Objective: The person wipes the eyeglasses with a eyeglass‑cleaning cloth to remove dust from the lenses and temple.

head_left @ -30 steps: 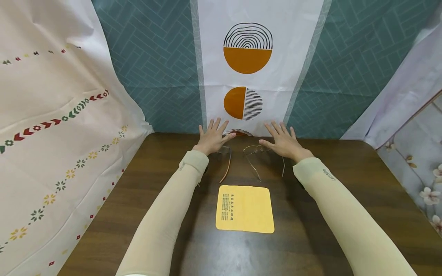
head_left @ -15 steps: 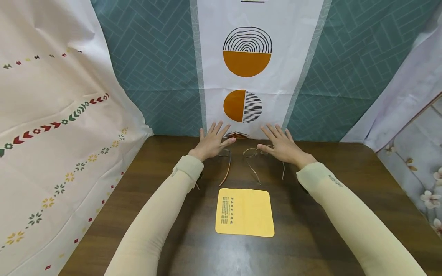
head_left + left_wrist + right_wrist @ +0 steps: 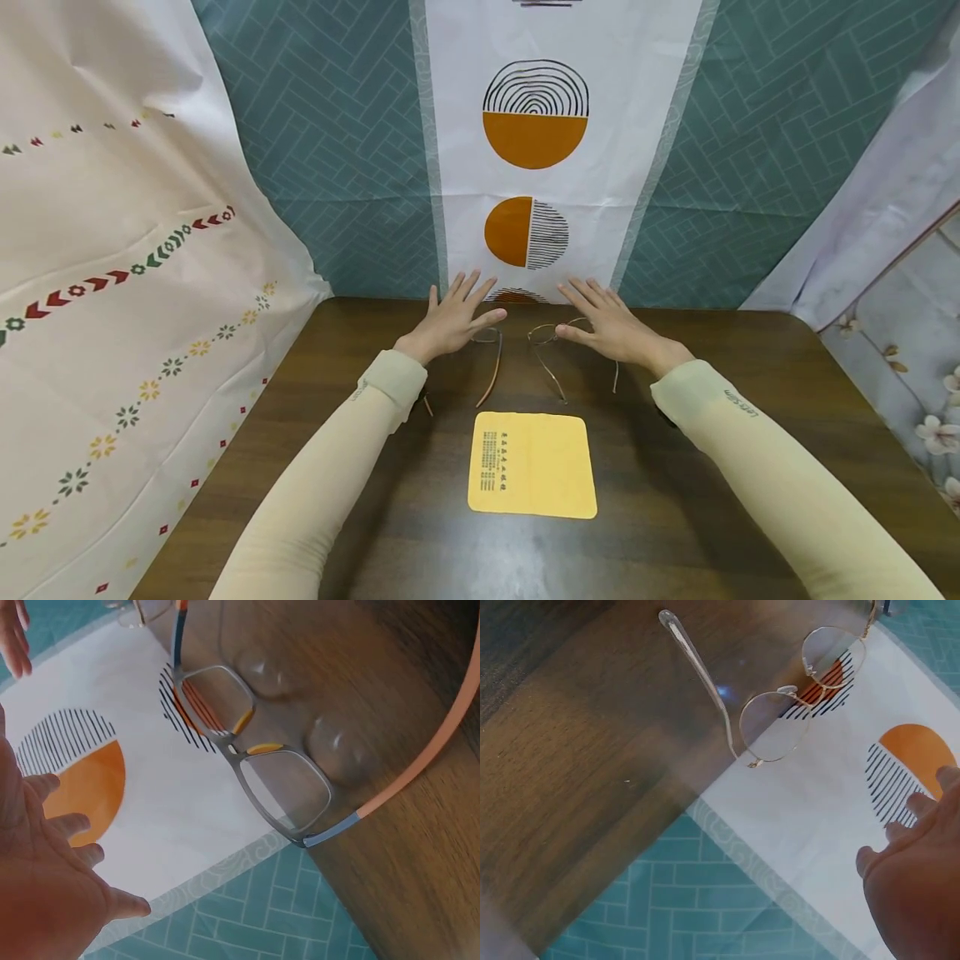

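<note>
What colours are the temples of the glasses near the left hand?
The temples are orange and blue; best view: left wrist.

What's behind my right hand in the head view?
Gold-rimmed glasses: one lens and parts of both temples show past your right hand; it hides most of the other lens.

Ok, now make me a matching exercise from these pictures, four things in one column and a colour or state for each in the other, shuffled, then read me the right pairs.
Column one:
1. The angular glasses
2. The round glasses
3. The printed cloth
4. The right hand

Column two:
A. Yellow all over, with dark lettering
B. Thin and gold around the lenses
C. Fingers extended, holding nothing
D. Grey in front, orange and blue along the sides

Right pairs: 1-D, 2-B, 3-A, 4-C.
</note>
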Tool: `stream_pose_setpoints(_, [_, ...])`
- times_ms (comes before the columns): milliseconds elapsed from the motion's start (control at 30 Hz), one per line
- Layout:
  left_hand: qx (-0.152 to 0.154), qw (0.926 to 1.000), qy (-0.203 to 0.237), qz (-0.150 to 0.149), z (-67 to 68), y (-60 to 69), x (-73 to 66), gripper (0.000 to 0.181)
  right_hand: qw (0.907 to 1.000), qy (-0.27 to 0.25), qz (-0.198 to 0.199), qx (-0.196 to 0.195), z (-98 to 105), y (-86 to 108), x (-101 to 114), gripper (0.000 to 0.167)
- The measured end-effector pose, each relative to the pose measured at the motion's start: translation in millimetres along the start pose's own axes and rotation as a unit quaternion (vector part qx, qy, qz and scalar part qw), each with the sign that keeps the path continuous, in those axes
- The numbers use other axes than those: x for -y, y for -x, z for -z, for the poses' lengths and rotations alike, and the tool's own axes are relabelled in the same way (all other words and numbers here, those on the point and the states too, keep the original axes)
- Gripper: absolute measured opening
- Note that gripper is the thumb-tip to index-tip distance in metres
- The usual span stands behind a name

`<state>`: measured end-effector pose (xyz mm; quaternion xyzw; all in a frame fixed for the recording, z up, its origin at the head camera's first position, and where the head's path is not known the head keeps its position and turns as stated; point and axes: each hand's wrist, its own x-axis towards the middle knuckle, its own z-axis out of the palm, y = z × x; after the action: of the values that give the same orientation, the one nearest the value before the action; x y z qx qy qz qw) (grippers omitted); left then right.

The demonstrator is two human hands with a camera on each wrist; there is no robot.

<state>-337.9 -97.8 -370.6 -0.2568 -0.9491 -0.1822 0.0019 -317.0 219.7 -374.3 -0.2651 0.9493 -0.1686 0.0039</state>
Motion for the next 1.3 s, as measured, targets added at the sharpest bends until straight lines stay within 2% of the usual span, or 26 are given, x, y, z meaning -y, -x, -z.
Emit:
stream_pose_setpoints(400, [0.011, 0.9998, 0.005, -0.014, 3.4, 16.2, -5.3, 0.077, 0.9991, -0.012, 0.033, 0.026, -1, 10.9, 17, 0.087])
stream_pose_setpoints(600, [0.009, 0.9996, 0.009, -0.026, 9.6, 26.0, -8.9, 0.078, 0.9973, -0.019, 0.066, 0.026, -7, 15.9, 34, 0.084])
stream_pose_setpoints(900, [-0.018, 0.9991, -0.005, -0.038, 11.0, 29.8, -3.7, 0.08, 0.9961, -0.024, 0.081, 0.025, -5, 21.1, 45, 0.083])
stream_pose_setpoints(1100, [-0.015, 0.999, 0.01, -0.04, 11.0, 33.0, -3.5, 0.077, 0.9952, -0.033, 0.085, 0.035, -7, 28.0, 52, 0.083])
stream_pose_setpoints(1300, [-0.018, 0.9989, 0.025, -0.037, 6.1, 37.1, -2.8, 0.076, 0.992, -0.044, 0.112, 0.039, -13, 33.4, 62, 0.081])
